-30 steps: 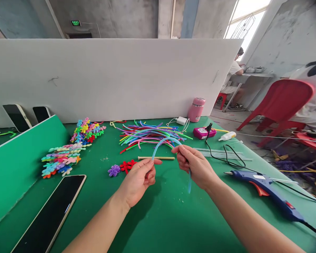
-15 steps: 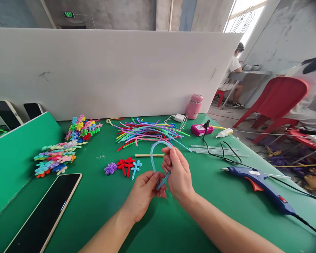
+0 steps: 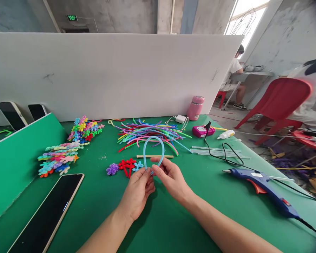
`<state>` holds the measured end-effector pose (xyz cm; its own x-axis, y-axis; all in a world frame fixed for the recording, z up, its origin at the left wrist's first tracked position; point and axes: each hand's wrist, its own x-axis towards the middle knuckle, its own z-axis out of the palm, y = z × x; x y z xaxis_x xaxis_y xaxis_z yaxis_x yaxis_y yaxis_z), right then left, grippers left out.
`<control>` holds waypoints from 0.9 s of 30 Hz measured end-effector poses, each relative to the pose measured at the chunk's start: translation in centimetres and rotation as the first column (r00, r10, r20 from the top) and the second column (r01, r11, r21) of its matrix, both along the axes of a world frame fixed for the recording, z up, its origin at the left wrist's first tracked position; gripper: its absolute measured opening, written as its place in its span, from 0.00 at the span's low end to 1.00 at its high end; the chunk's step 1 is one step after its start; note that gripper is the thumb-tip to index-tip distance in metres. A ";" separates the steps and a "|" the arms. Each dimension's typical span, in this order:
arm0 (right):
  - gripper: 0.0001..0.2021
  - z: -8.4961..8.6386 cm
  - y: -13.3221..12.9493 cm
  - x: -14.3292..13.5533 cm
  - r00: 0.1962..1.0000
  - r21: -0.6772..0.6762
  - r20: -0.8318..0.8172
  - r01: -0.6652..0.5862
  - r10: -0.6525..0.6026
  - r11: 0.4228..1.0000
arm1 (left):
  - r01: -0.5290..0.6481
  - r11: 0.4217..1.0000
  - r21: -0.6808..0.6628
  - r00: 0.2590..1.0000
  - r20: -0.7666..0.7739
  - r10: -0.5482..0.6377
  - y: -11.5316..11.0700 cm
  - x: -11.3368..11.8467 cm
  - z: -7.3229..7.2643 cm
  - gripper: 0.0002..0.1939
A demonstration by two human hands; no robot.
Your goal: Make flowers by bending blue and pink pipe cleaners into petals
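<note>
A light blue pipe cleaner (image 3: 154, 139) is bent into an upright loop above the green table. My left hand (image 3: 140, 189) pinches its lower left end between thumb and fingers. My right hand (image 3: 171, 177) grips the lower right part, its fingertips close to my left thumb. Just left of the hands lie a purple flower (image 3: 112, 169), red flower shapes (image 3: 126, 167) and a light blue flower (image 3: 138, 166), partly behind my left fingers. Beyond the loop are a thin wooden stick (image 3: 167, 156) and a pile of colourful pipe cleaners (image 3: 147, 131).
A blue glue gun (image 3: 263, 188) with a black cable and clear glue sticks (image 3: 216, 151) are at the right. A large phone (image 3: 48, 214) and stacked flowers (image 3: 59, 158) lie left. A pink bottle (image 3: 195, 108) stands by the white partition (image 3: 116, 73). People sit behind, at right.
The blue pipe cleaner has turned into a rounder, upright loop and moved slightly left. My right hand has moved left and down, and its fingertips now meet my left hand's at the bottom.
</note>
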<state>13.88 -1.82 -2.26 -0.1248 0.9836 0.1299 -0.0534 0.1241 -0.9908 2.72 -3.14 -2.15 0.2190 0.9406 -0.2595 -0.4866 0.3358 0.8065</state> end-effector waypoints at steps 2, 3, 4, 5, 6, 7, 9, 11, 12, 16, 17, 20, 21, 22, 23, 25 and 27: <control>0.14 -0.4 0.1 0.1 0.997 0.012 0.070 -0.038 0.037 0.999 | -0.003 1.000 0.014 1.000 -0.025 0.003 0.1 -0.1 -0.1 0.10; 0.14 -0.5 0.2 0.1 0.995 0.022 0.090 -0.038 0.036 0.999 | 0.000 1.000 0.026 0.998 -0.059 0.002 0.1 -0.2 -0.1 0.11; 0.14 -0.6 0.3 0.1 0.995 0.028 0.098 -0.035 0.032 0.999 | 0.011 0.999 0.038 0.995 -0.102 -0.007 0.0 -0.2 -0.1 0.12; 0.13 -0.7 0.5 0.1 0.995 0.025 0.096 -0.040 0.037 0.999 | 0.029 0.999 0.047 0.989 -0.147 -0.022 0.0 -0.2 -0.1 0.13; 0.13 -0.7 0.6 0.2 0.994 0.009 0.086 -0.063 0.062 0.998 | 0.054 0.997 0.051 0.982 -0.186 -0.043 -0.1 -0.2 0.0 0.13; 0.13 -0.7 0.6 0.3 0.992 -0.016 0.066 -0.108 0.109 0.994 | 0.083 0.995 0.051 0.974 -0.216 -0.070 -0.1 -0.2 0.0 0.13; 0.13 -0.6 0.7 0.4 0.974 -0.069 -0.001 -0.227 0.228 0.971 | 0.142 0.989 0.042 0.959 -0.254 -0.126 -0.1 -0.2 0.2 0.13; 0.13 -0.5 0.8 0.6 0.957 -0.088 -0.063 -0.289 0.284 0.953 | 0.179 0.983 0.031 0.948 -0.272 -0.164 -0.1 -0.4 0.3 0.13; 0.12 -0.4 0.9 0.7 0.960 -0.088 -0.083 -0.274 0.267 0.958 | 0.194 0.981 0.026 0.946 -0.271 -0.180 -0.1 -0.5 0.3 0.13; 0.11 -0.1 1.3 1.1 0.983 -0.143 -0.147 -0.129 0.108 0.981 | 0.219 0.976 0.003 0.964 -0.154 -0.216 0.1 -1.0 0.5 0.11; 0.11 -0.1 1.4 1.2 0.981 -0.171 -0.172 -0.122 0.092 0.978 | 0.221 0.975 -0.005 0.969 -0.115 -0.220 0.2 -1.1 0.5 0.11; 0.11 0.1 1.5 1.3 0.971 -0.212 -0.221 -0.139 0.091 0.967 | 0.228 0.973 -0.022 0.970 -0.087 -0.229 0.2 -1.1 0.7 0.10; 0.11 0.2 1.5 1.3 0.971 -0.208 -0.220 -0.137 0.090 0.968 | 0.228 0.973 -0.021 0.968 -0.106 -0.229 0.2 -1.1 0.7 0.10; 0.11 0.2 1.4 1.3 0.973 -0.201 -0.212 -0.134 0.090 0.970 | 0.222 0.975 -0.019 0.967 -0.126 -0.223 0.1 -1.0 0.7 0.09; 0.11 0.3 1.4 1.3 0.975 -0.194 -0.202 -0.136 0.096 0.972 | 0.211 0.977 -0.013 0.967 -0.142 -0.211 0.1 -1.0 0.7 0.09; 0.11 0.2 1.3 1.2 0.974 -0.178 -0.181 -0.171 0.139 0.969 | 0.172 0.985 0.001 0.973 -0.154 -0.170 0.2 -1.0 0.6 0.09; 0.11 0.1 1.2 1.2 0.968 -0.155 -0.157 -0.219 0.195 0.963 | 0.136 0.991 0.014 0.978 -0.159 -0.132 0.2 -1.0 0.5 0.10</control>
